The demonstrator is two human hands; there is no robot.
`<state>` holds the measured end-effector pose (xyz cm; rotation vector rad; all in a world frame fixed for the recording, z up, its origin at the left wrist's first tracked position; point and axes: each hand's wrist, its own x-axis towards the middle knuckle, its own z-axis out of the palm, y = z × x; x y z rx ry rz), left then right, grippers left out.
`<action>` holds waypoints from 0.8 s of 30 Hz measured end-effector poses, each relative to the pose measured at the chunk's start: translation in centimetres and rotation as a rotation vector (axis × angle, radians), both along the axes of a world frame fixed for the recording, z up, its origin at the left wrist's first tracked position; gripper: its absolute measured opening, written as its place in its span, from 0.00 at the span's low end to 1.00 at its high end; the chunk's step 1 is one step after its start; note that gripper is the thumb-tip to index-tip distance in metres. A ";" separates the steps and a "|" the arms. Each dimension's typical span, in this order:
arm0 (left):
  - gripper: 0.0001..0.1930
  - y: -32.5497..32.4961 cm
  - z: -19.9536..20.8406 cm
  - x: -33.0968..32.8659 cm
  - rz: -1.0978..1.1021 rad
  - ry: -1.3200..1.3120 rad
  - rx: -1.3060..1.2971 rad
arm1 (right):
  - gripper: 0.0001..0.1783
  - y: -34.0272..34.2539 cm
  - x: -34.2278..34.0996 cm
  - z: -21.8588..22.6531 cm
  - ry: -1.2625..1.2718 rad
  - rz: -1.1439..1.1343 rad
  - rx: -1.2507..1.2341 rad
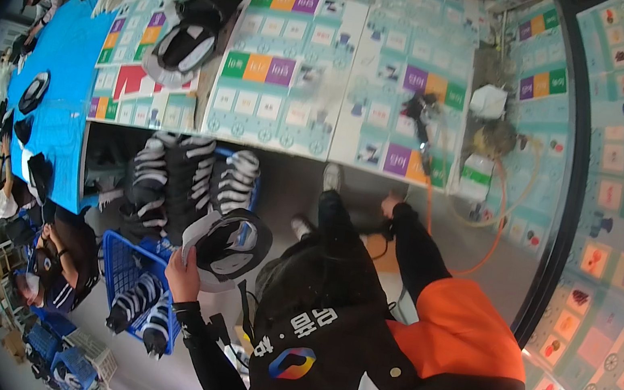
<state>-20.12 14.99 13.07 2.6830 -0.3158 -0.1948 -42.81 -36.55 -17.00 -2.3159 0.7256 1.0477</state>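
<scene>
My left hand [183, 277] grips the rim of a grey and black cap [244, 264] turned with its inside up; a blue and white label shows in its lining. The cap is off the table, in front of my apron [322, 286]. Near the front edge of the patterned table [274, 128] hangs my right hand [390, 205], small in the picture, its fingers too unclear to read. Up on the table sits another grey and black cap [186, 48], inside up, with a black cap [210, 2] against it.
A black air gun [420, 118] with an orange hose [430, 206] lies on the table. Nested caps [192, 176] are stacked beneath it. More stacks fill a blue basket [114, 262] on my left. Several co-workers stand along a blue-covered table [62, 74]. A black post edge [566, 186] rises at right.
</scene>
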 end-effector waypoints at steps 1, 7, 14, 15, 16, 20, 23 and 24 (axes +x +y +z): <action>0.13 1.2 0.0 -0.6 -0.032 0.011 -0.017 | 0.13 0.3 -0.5 -0.3 -0.007 0.004 -0.042; 0.12 12.5 -2.0 -8.3 -0.204 -0.124 0.312 | 0.14 2.5 -5.9 -9.7 -0.119 0.329 -0.167; 0.14 15.7 -0.2 -12.1 0.195 -0.043 -0.098 | 0.12 -5.0 -3.5 -11.6 -0.112 0.869 -0.106; 0.14 16.8 0.0 -12.9 0.235 -0.050 -0.125 | 0.11 -4.6 -2.0 -11.2 -0.180 0.882 -0.050; 0.14 17.7 -0.1 -13.6 0.271 -0.052 -0.159 | 0.09 -4.5 -0.8 -10.6 -0.239 0.891 0.002; 0.13 19.5 -1.4 -13.4 0.271 -0.048 -0.200 | 0.10 -1.3 3.3 -5.6 -0.181 0.081 0.266; 0.13 20.5 -2.7 -12.9 0.231 -0.103 -0.188 | 0.12 4.7 6.2 3.4 -0.175 -0.404 0.509; 0.13 20.6 -2.9 -12.9 0.234 -0.102 -0.204 | 0.13 6.4 7.3 6.1 -0.215 -0.360 0.527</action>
